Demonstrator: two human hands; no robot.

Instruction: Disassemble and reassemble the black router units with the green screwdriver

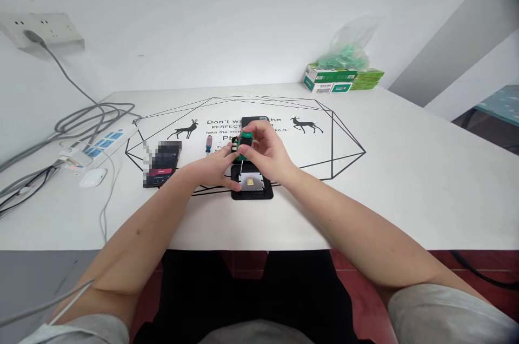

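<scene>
A black device [268,191] lies on the white table, with a silver metal plate [258,182] and a small gold square on it. My right hand [265,150] is closed around a screwdriver [247,136] with a green and black handle; its thin shaft points down at the device's upper left. My left hand [217,169] rests at the device's left side, fingers spread, the thumb on the edge of the metal plate and the other fingertips near a green circuit board [235,145]. A black flat part shows behind my right hand.
A second screwdriver [208,144] and a phone [165,164] lie to the left. Farther left are a power strip [106,144], a white earphone case [93,177] and loose cables. Green and white boxes [330,79] with a plastic bag stand at the back right.
</scene>
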